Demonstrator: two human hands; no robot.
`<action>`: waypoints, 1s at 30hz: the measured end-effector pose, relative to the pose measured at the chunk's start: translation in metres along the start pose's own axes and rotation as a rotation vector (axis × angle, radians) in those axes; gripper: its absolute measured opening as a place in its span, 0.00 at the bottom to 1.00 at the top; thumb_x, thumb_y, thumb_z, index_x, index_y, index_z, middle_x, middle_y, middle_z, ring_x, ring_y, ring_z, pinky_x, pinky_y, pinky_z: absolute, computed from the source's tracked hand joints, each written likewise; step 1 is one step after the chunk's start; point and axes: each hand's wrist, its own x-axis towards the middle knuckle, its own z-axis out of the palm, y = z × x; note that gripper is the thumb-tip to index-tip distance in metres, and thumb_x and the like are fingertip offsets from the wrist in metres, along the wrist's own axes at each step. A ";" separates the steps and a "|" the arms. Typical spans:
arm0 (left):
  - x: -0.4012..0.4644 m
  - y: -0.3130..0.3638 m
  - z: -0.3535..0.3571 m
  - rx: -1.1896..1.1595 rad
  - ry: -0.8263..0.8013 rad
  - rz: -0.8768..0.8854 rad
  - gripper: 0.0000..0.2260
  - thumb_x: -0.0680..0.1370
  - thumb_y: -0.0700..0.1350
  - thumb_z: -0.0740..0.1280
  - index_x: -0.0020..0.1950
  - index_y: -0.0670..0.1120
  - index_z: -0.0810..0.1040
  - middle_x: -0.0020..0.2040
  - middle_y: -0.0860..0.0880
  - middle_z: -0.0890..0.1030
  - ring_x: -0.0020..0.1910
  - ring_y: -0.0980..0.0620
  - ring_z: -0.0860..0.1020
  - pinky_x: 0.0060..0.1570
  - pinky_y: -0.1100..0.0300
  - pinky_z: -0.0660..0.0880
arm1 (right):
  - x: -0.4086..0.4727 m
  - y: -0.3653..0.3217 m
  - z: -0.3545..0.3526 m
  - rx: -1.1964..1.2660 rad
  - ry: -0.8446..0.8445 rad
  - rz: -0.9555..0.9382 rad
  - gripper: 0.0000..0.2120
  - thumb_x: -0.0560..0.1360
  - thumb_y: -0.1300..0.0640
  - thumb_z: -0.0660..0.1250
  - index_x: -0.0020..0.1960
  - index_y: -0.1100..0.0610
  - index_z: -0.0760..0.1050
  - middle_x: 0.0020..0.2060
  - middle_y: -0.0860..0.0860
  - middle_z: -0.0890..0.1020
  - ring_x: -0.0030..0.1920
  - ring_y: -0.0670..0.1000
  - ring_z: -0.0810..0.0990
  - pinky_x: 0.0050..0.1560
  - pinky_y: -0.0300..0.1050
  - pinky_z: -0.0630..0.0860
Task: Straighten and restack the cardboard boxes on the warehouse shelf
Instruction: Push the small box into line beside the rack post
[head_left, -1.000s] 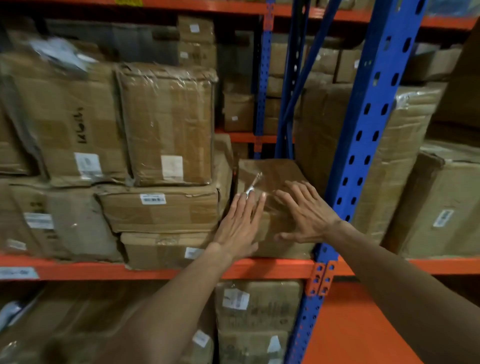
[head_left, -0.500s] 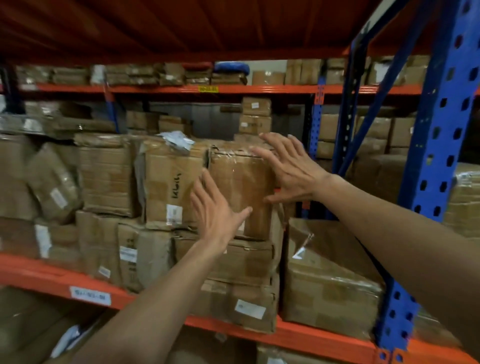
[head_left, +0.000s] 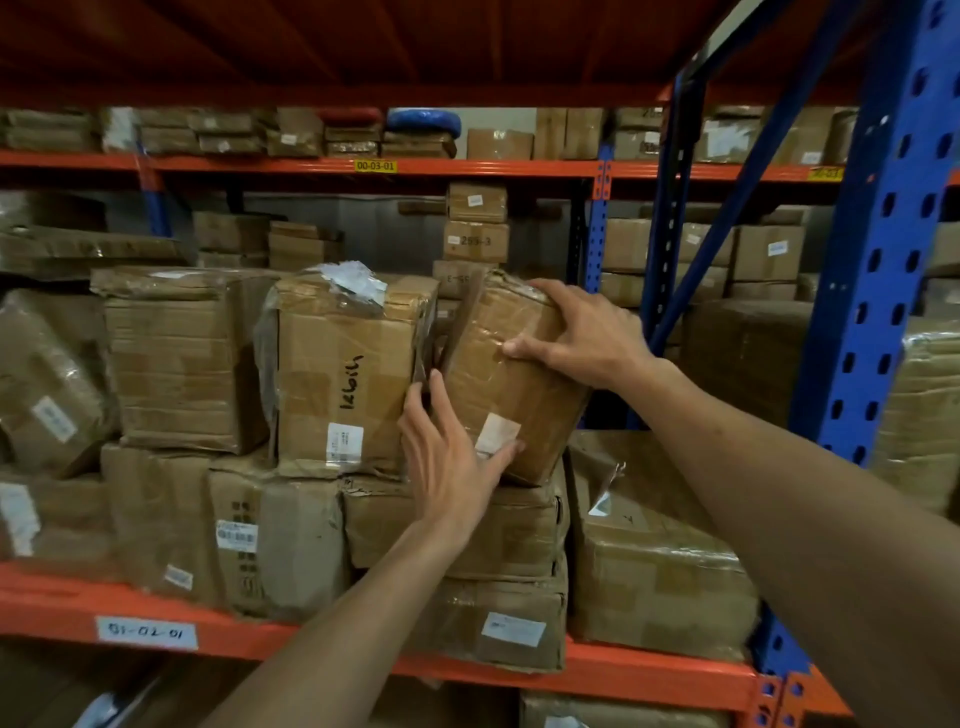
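A warehouse aisle fills the view: steel racking with blue perforated uprights (head_left: 883, 291) and orange beams, under the dark red underside of the shelf above. The nearest orange beam (head_left: 363, 636) runs across the bottom and carries a white handwritten label (head_left: 147, 633) at the left. Farther back a second rack has its own orange beam with a yellow tag (head_left: 375, 166), and small cartons and flat parcels are stacked on it.

On the near shelf, worn cardboard boxes wrapped in clear tape and film sit in two rough layers. At the right, a large box (head_left: 654, 551) stands on the beam just beside the blue upright. Left of it, two flatter boxes lie one on the other; the upper of them (head_left: 519, 530) supports the top layer. On the top layer, a box with handwriting on its front (head_left: 343, 374) stands upright with a torn white label on its top, and a crumpled box (head_left: 176, 358) sits to its left.

The tilted box (head_left: 498, 374) is at the right end of the top layer, leaning to the right, its lower edge resting on the flat box beneath and its left side close against the handwritten box. The right hand (head_left: 582, 338) is clamped over its upper right corner, fingers curled over the top and thumb on the front. The left hand (head_left: 447, 457) lies open, fingers spread, pressed against its lower left front by the white sticker (head_left: 496, 434)
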 end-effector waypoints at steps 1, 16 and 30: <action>0.002 0.000 0.001 -0.020 -0.020 0.005 0.55 0.66 0.66 0.77 0.80 0.41 0.53 0.73 0.38 0.59 0.68 0.41 0.63 0.66 0.46 0.69 | -0.004 0.008 -0.002 0.052 0.008 0.059 0.44 0.65 0.20 0.62 0.76 0.36 0.57 0.70 0.48 0.73 0.67 0.56 0.72 0.62 0.59 0.67; 0.043 0.040 0.008 -0.766 -0.521 -0.104 0.42 0.68 0.34 0.79 0.74 0.61 0.65 0.63 0.54 0.77 0.63 0.54 0.74 0.50 0.66 0.74 | -0.100 0.072 0.010 0.546 0.262 0.553 0.35 0.71 0.34 0.71 0.70 0.53 0.71 0.61 0.50 0.80 0.61 0.52 0.78 0.59 0.50 0.76; -0.008 0.084 0.088 -0.585 -0.652 0.088 0.37 0.70 0.34 0.77 0.69 0.65 0.68 0.63 0.48 0.76 0.54 0.49 0.80 0.46 0.60 0.81 | -0.133 0.151 -0.021 -0.249 -0.111 0.188 0.47 0.72 0.34 0.70 0.81 0.47 0.51 0.79 0.54 0.55 0.78 0.58 0.54 0.76 0.59 0.58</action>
